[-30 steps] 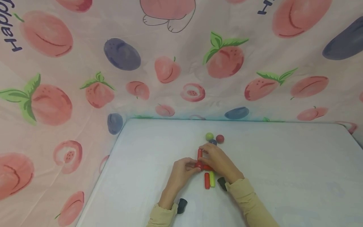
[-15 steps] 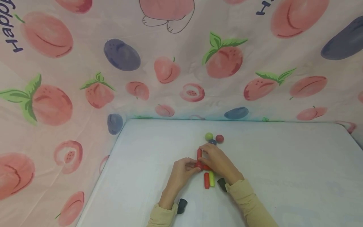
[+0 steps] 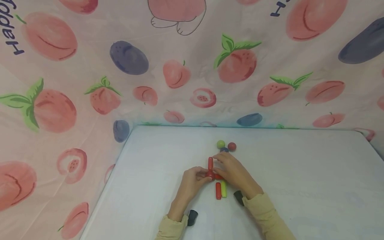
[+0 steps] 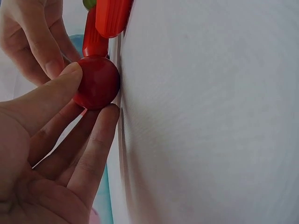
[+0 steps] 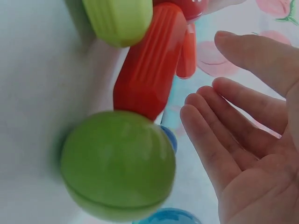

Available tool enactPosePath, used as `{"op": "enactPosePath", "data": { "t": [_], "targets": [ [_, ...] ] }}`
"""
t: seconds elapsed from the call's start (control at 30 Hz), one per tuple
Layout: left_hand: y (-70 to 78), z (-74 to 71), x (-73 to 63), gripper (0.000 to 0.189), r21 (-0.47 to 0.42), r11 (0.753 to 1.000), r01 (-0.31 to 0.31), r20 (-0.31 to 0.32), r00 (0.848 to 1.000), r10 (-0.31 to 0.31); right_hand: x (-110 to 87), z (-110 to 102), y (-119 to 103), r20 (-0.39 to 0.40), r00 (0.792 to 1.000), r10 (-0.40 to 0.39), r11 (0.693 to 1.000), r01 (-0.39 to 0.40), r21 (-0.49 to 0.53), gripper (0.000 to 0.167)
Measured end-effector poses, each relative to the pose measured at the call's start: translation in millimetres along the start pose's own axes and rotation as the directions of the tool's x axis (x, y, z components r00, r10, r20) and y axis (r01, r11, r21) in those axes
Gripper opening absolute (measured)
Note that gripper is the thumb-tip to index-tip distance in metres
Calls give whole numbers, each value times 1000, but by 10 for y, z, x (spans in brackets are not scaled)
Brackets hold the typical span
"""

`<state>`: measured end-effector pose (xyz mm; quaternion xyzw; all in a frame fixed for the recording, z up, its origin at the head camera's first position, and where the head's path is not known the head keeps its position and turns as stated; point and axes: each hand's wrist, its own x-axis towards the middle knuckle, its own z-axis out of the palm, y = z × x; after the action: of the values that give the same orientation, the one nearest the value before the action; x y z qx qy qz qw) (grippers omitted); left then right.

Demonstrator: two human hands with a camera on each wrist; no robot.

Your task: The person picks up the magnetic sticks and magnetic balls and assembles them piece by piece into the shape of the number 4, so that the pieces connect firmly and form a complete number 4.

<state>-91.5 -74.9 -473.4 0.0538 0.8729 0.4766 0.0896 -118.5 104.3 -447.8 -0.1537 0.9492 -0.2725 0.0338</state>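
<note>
My left hand (image 3: 192,183) pinches a red ball (image 4: 99,83) between thumb and fingers. One red rod (image 3: 210,163) stands up from this ball in the head view. A second red rod (image 5: 150,63) runs from the ball to a green ball (image 5: 119,163), which my right hand hides in the head view. Beside the upright rod is my right hand (image 3: 234,171), its fingers extended and holding nothing; the right wrist view shows a gap between them and the rods. Just nearer the person lie a loose red rod (image 3: 218,190) and a yellow-green rod (image 3: 224,189).
Behind the right hand, a light green ball (image 3: 220,144), a red ball (image 3: 232,146) and a blue ball (image 3: 224,150) sit together on the white table (image 3: 315,173). A fruit-print curtain (image 3: 186,40) hangs along the back and left side.
My right hand has come off the upright red rod and shifted slightly right. The left hand keeps its grip on the red ball in the same place.
</note>
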Motion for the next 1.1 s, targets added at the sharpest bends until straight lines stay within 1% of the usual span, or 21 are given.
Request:
{"op": "enactPosePath", "data": {
  "t": [0.07, 0.27, 0.5, 0.67, 0.77, 0.97, 1.1],
  "targets": [
    [2, 0, -1, 30, 2, 1000, -1, 1, 1000, 1, -26, -16, 3, -9, 1000, -11, 1000, 11, 2, 46],
    [3, 10, 0, 30, -7, 1000, -9, 2, 1000, 9, -100, -55, 41, -32, 995, -90, 996, 90, 0, 44],
    [0, 9, -7, 30, -12, 1000, -12, 4, 1000, 12, -210, -58, 27, 0, 999, -55, 998, 55, 24, 45],
    [4, 8, -13, 31, -14, 1000, -4, 6, 1000, 4, -279, -25, 39, -42, 994, -100, 995, 101, 15, 42],
    [5, 10, -10, 31, -12, 1000, 0, 11, 1000, 0, -311, -15, 41, -53, 992, -116, 993, 117, 5, 40],
    [11, 8, -14, 31, 2, 1000, 0, 5, 1000, 0, -365, -20, 28, -11, 996, -84, 996, 84, -4, 39],
    [9, 10, -14, 31, 4, 1000, 0, 6, 1000, 0, -398, -29, 17, 3, 997, -83, 996, 83, -14, 38]
  ]
}}
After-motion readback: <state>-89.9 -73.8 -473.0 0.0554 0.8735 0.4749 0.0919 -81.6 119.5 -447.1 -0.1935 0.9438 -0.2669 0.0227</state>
